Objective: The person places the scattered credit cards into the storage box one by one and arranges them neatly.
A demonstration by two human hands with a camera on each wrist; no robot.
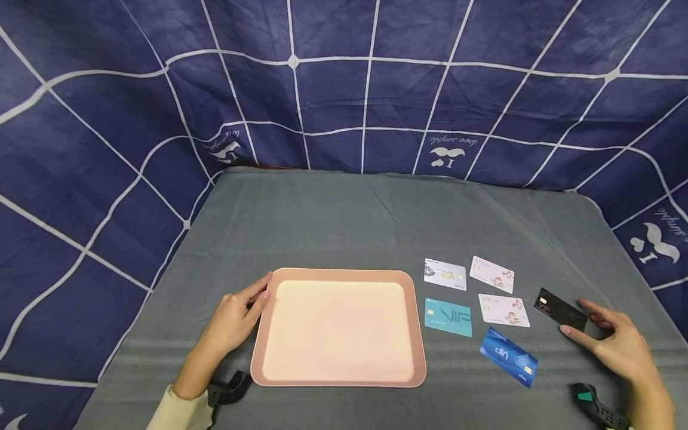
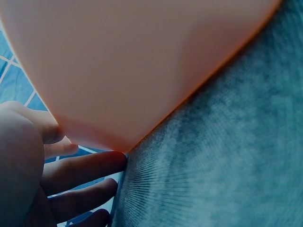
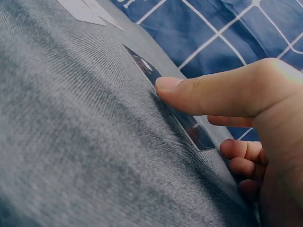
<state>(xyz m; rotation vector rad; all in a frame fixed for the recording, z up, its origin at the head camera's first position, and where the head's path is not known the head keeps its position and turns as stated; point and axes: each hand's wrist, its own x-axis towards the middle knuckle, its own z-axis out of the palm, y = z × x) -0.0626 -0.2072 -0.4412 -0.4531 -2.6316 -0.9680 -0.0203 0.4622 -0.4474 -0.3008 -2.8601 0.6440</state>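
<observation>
A pink rectangular tray [image 1: 338,382] lies on the grey cloth, its inside bare. My left hand [image 1: 232,319] rests against its upper left corner, with fairly straight fingers [image 2: 87,168] touching the edge in the left wrist view. To the right, my right hand [image 1: 618,340] pinches a black VIP card [image 1: 560,307] by its long edges between thumb and index finger. In the right wrist view the black card [image 3: 144,66] lies low at the cloth, the thumb over its near edge. Whether it touches the cloth I cannot tell.
Between tray and right hand lie a white card [image 1: 445,275], a teal card [image 1: 448,317], a blue card [image 1: 508,356], an upper pink card [image 1: 491,274] and a lower pink card [image 1: 503,310]. A dark blue checked curtain [image 1: 333,89] hangs behind the cloth-covered table [image 1: 322,221].
</observation>
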